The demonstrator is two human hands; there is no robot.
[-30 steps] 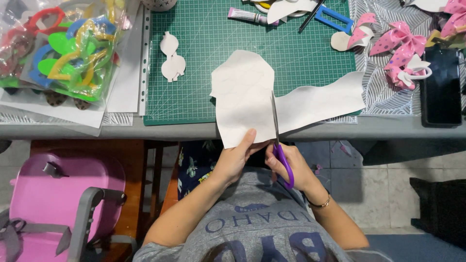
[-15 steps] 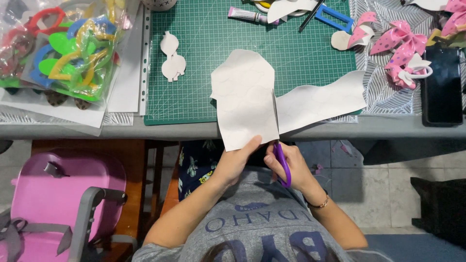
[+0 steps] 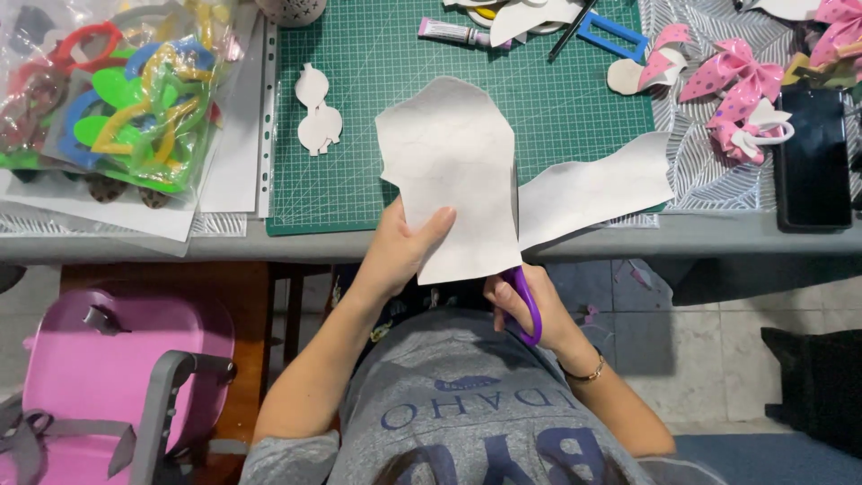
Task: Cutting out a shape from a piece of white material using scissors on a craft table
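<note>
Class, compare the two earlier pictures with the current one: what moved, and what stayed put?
The purple-handled scissors in the right hand cut further up the white sheet, the blade now hidden behind it. The left hand still grips the sheet's lower edge. Items on the green cutting mat are unchanged.

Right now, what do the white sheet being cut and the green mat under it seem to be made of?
The white sheet looks like thin craft foam or heavy paper: matte, holding flat past the table edge with little droop; I cannot tell which. The green mat looks like a rubbery vinyl cutting mat, matte with a printed grid.
</note>
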